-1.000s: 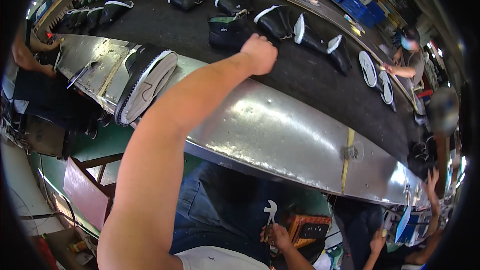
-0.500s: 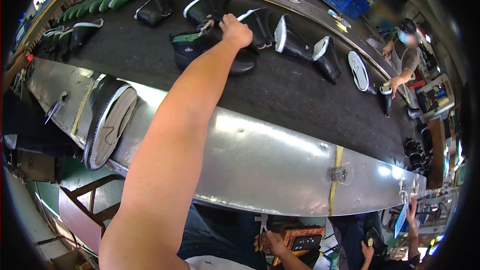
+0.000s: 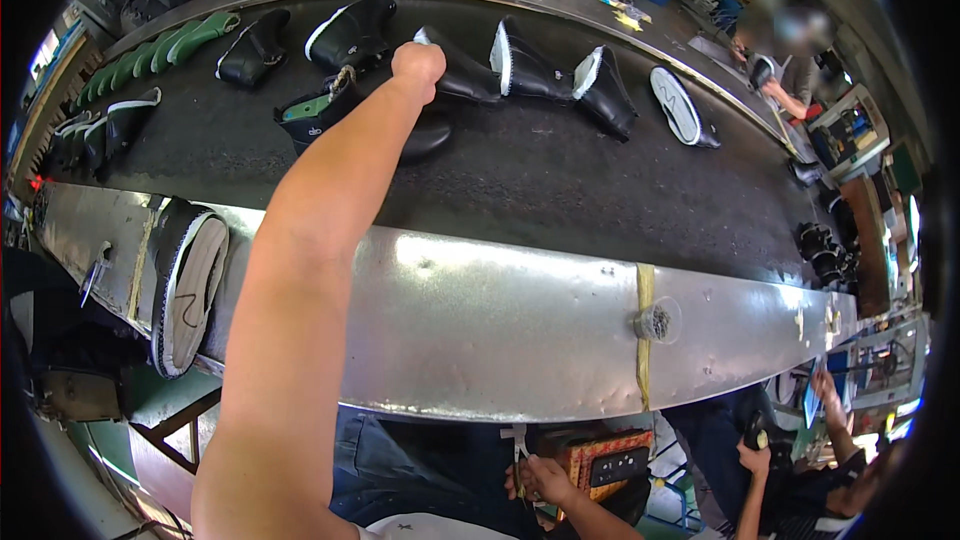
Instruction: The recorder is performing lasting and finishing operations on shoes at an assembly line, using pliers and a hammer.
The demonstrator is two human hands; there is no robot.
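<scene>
My left arm reaches across the dark belt. My left hand (image 3: 418, 68) is closed at the white-edged sole of a black boot (image 3: 462, 72); its fingertips are hidden. Just nearer stands another black boot (image 3: 300, 125) with green inside its opening, partly behind my forearm. Down at my lap, my right hand (image 3: 548, 480) is wrapped round a hand tool (image 3: 515, 437) with a pale metal head; its exact kind is too small to tell. On the metal ledge to my left leans a black boot (image 3: 190, 285), its pale sole showing.
More black boots (image 3: 600, 90) and green shoe pieces (image 3: 165, 50) lie along the belt. A small clear cup (image 3: 658, 320) stands on the metal ledge (image 3: 500, 320). Across the belt, a person (image 3: 790, 85) holds a shoe. Another person's hand (image 3: 755, 458) is at lower right.
The view has shifted, sliding the scene leftward. My left hand has closed into a fist, and the boot by it lies at a different angle. The person across has lifted a shoe off the belt.
</scene>
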